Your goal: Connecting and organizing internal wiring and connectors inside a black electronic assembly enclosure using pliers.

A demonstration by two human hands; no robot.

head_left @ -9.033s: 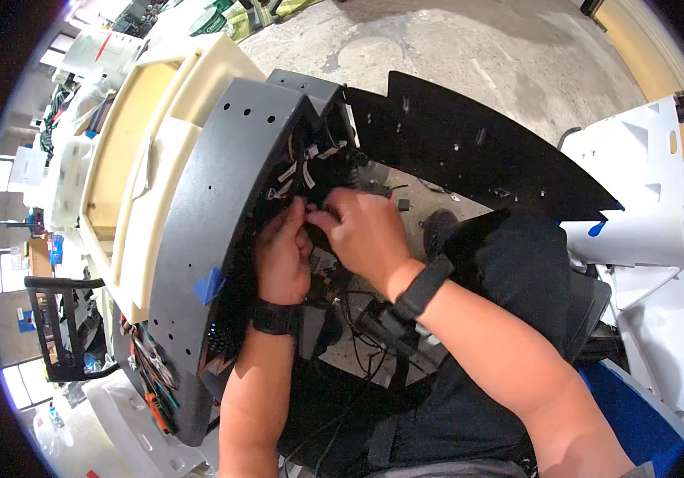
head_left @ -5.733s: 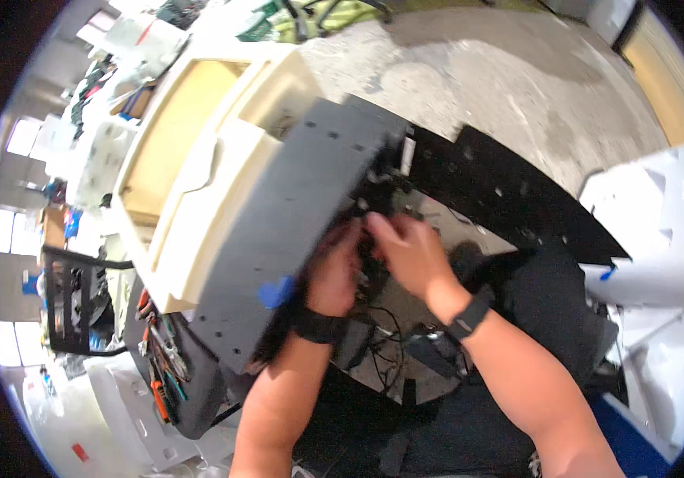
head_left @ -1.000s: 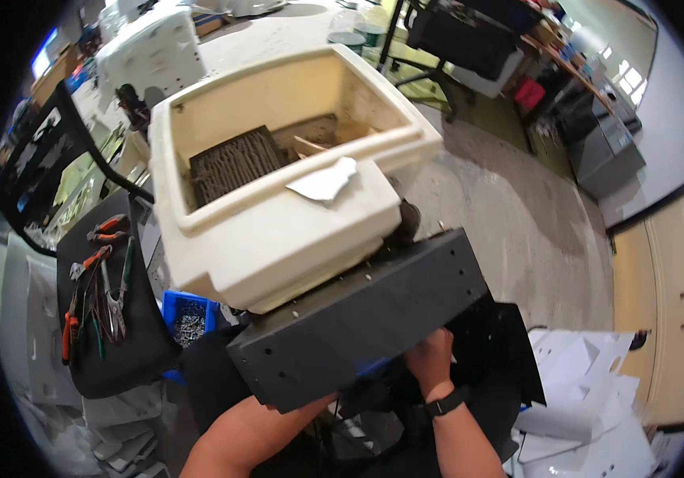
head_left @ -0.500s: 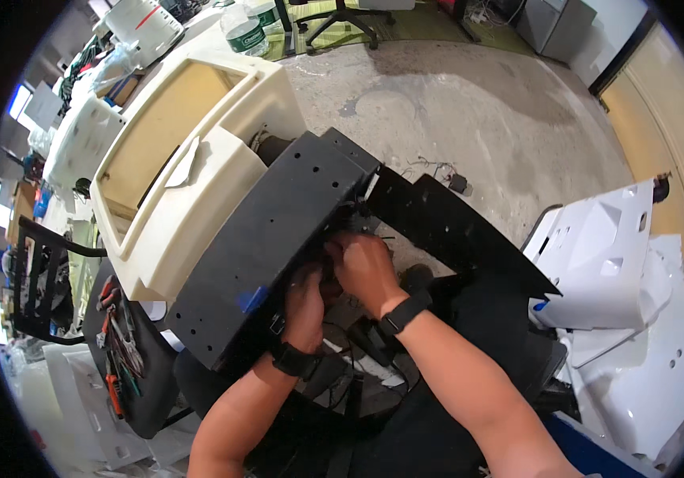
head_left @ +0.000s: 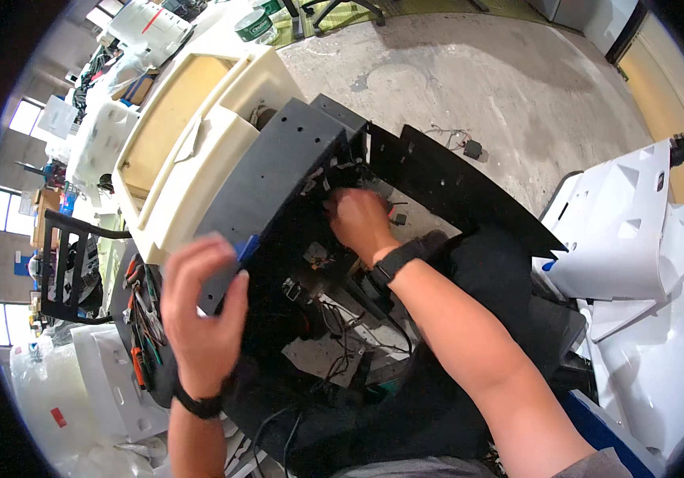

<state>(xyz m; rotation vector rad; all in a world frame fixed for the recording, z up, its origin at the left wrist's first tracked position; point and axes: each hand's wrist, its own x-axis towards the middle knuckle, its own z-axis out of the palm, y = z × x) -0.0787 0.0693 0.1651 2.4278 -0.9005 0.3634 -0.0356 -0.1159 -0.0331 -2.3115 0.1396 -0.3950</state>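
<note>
A dark grey metal housing (head_left: 274, 155) with small round holes lies tilted in front of me. Its black, shadowed inside faces me, with loose cables and small parts below. My right hand (head_left: 360, 221) is inside, near the far end, its fingers curled closed; whatever they grip is hidden. Over the housing's near left corner, my left hand (head_left: 203, 315) is raised, thumb and fingers apart and nothing between them. Close to its fingertips, a small blue patch (head_left: 248, 248) sits on the housing's edge. A curved black panel (head_left: 469, 187) extends right from the housing's far end.
A cream moulded shell (head_left: 191, 179) stands behind the housing. Pliers and other hand tools (head_left: 143, 323) lie on a dark seat at left. White covers (head_left: 609, 231) are stacked at right. A small black part with wires (head_left: 472, 149) rests on the concrete floor (head_left: 437, 80).
My left hand has come out of the housing, moved left and opened. The right hand stays inside with fingers curled. The view has shifted slightly.
</note>
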